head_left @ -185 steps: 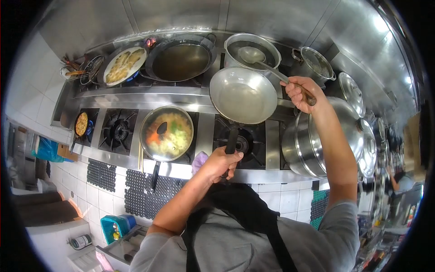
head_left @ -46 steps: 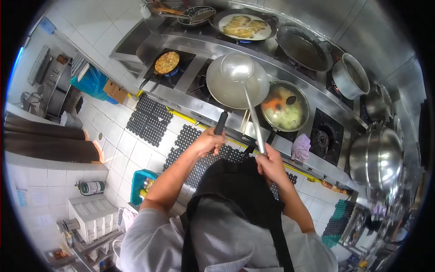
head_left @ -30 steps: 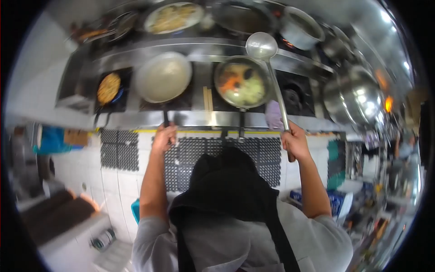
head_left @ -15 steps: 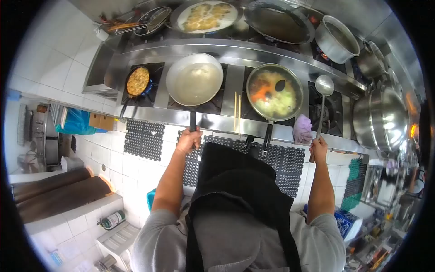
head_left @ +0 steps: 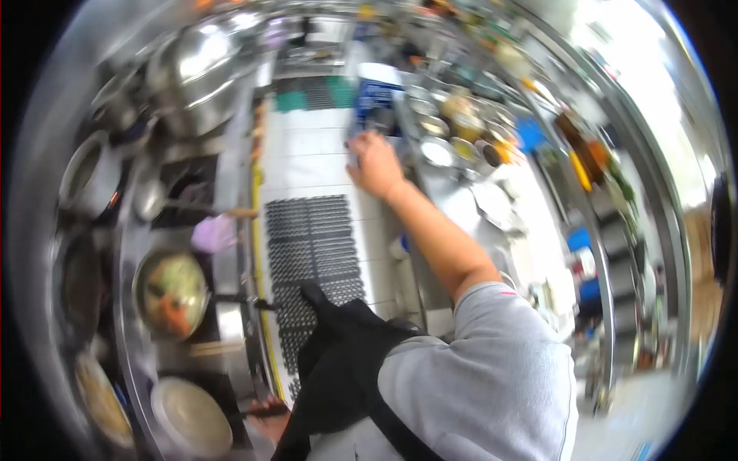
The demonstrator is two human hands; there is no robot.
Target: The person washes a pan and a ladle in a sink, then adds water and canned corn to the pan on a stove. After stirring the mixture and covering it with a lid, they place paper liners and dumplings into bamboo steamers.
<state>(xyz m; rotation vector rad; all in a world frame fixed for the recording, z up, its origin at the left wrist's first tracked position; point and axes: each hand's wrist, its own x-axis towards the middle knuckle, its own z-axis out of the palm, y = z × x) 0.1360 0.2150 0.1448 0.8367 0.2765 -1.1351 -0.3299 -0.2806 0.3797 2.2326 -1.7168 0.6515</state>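
At the bottom left my left hand (head_left: 269,419) is wrapped round the dark handle of a white pan (head_left: 191,417) on the stove. My right hand (head_left: 374,163) is stretched out over the floor beside the counter, fingers partly spread and blurred, holding nothing visible. Just beyond it stands a blue and white box (head_left: 377,96). A ladle (head_left: 150,201) lies across the stove with its wooden grip at the edge, beside a purple cloth (head_left: 214,233). Another pan with a glass lid (head_left: 171,295) holds orange and green food.
Large metal pots (head_left: 204,73) stand at the upper left. Along the right runs a steel counter (head_left: 453,201) with several bowls and containers, below a shelf rail. Black mats (head_left: 314,238) cover part of the tiled floor. A pan of yellowish food (head_left: 104,399) is at the lower left.
The view has swung to the right, towards the counter. My right hand has let go of the ladle and reached away from the stove. My left hand still holds the pan handle.
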